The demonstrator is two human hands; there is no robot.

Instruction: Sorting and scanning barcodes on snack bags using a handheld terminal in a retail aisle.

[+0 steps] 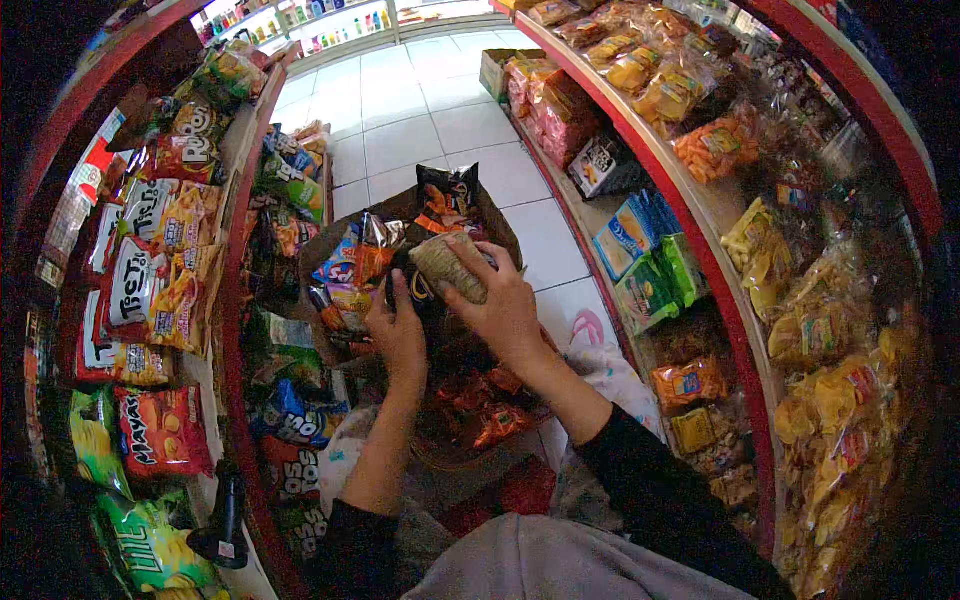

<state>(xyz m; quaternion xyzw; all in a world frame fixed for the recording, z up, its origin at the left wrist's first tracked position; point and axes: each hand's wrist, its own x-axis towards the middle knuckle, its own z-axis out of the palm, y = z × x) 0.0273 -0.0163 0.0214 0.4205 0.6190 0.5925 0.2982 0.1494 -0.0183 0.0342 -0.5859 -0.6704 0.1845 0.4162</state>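
My right hand [499, 300] is closed around a tan-brown packet [448, 268], tilted above an open cardboard box [499, 221]. Just left of it, my left hand [397, 326] pinches the edge of a black packet [420, 285] with a gold mark; some of its fingers are hidden. Inside the box, a black-and-orange snack bag [448, 191] stands at the far end. Blue and purple snack bags [341, 262] lean along the box's left side. Orange-red packets [502, 424] lie in the shadowed near part.
A left shelf holds snack bags [161, 285] and a black handled object [221, 525] near its edge. Clear-bagged snacks [817, 330] fill the right shelf, with green and blue packs [645, 262] below. White floor tiles [397, 90] run between them. A pink flip-flop [587, 328] is beside the box.
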